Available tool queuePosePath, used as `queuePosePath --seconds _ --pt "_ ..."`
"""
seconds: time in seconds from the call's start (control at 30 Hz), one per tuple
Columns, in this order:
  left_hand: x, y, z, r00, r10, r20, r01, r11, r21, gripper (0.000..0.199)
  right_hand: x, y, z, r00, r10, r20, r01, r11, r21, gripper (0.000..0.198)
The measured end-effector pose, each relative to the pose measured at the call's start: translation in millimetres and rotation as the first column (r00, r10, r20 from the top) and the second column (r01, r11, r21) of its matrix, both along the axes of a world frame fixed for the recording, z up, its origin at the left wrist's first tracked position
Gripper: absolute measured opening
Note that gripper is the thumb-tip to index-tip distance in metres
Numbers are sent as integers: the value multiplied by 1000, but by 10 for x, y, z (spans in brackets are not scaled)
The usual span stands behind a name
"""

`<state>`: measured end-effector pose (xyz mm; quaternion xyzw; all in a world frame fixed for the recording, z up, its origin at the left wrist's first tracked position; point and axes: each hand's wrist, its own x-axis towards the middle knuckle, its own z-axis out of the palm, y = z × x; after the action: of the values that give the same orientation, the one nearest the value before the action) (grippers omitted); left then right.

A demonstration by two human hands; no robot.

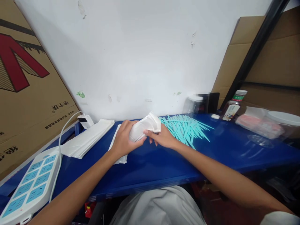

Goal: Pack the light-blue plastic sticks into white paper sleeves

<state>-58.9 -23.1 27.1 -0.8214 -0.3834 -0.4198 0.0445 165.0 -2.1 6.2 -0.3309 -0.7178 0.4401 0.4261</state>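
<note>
My left hand [123, 137] grips a white paper sleeve [145, 126] held above the blue table [150, 165]. My right hand [161, 137] pinches the same sleeve from the right, its fingertips at the lower edge. Right behind my right hand lies a pile of several turquoise plastic sticks [185, 126]. A flat white sleeve [117, 147] lies on the table under my left hand.
A stack of white sleeves [87, 137] lies at the left, beside a white power strip [30, 184] with its cable and a charger [84, 120]. A bottle [233, 107], clear plastic bags [260, 123] and cardboard boxes [25, 93] stand around the table.
</note>
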Motion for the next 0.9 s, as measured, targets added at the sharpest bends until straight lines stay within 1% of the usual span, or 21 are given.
queuePosePath --seconds 0.03,0.1,0.17,0.23,0.27,0.3,0.37,0.4,0.43,0.47,0.53,0.57,0.67,0.7,0.73,0.77,0.83,0.9 --pt "8 -5 -7 999 -20 -29 20 1000 3 55 -7 6 -3 1000 -10 -7 10 1000 -4 43" --pt "-10 7 -4 999 -21 -28 21 1000 -4 57 49 54 44 997 -19 -69 17 1000 -24 40" --pt "-55 39 6 999 6 33 -4 998 -61 53 171 131 139 973 -58 -225 45 997 -59 39" --pt "-87 75 -9 993 8 119 16 980 -199 44 313 208 241 911 -110 -397 75 992 -103 37" --pt "-88 88 -31 986 -14 163 63 953 -297 41 376 239 281 882 -117 -456 67 990 -123 35" --pt "-75 96 -65 976 -50 210 132 906 -401 41 426 262 308 863 -111 -492 48 989 -140 34" --pt "-15 91 -155 944 -129 305 290 768 -571 44 471 285 315 861 -76 -503 -10 986 -167 33" --pt "25 80 -203 924 -164 345 356 697 -622 46 464 286 298 871 -52 -489 -42 983 -178 33" --pt "66 68 -249 905 -195 379 410 640 -650 47 440 282 270 883 -28 -468 -68 980 -188 34" --pt "103 55 -288 887 -222 405 453 598 -662 47 402 275 237 897 -8 -442 -86 978 -192 35" --pt "153 40 -341 851 -254 459 518 548 -657 48 308 257 171 923 10 -385 -85 980 -179 37" --pt "164 40 -356 831 -251 497 548 526 -651 51 263 247 144 935 6 -355 -68 984 -163 39" --pt "162 54 -375 772 -173 612 615 446 -650 67 180 217 102 970 -47 -240 20 993 -114 51" --pt "159 56 -376 764 -146 628 619 439 -651 68 171 206 99 979 -64 -191 45 994 -101 54" --pt "158 55 -376 768 -130 628 610 450 -652 66 170 195 98 987 -68 -145 57 995 -82 55" --pt "160 50 -375 777 -123 617 592 476 -650 62 175 184 99 992 -60 -108 54 997 -55 52" --pt "169 36 -365 798 -113 593 551 537 -639 51 192 167 101 997 -16 -74 15 1000 -3 41" --pt "173 31 -348 806 -96 584 531 555 -640 45 212 162 101 997 14 -74 -14 1000 8 31"
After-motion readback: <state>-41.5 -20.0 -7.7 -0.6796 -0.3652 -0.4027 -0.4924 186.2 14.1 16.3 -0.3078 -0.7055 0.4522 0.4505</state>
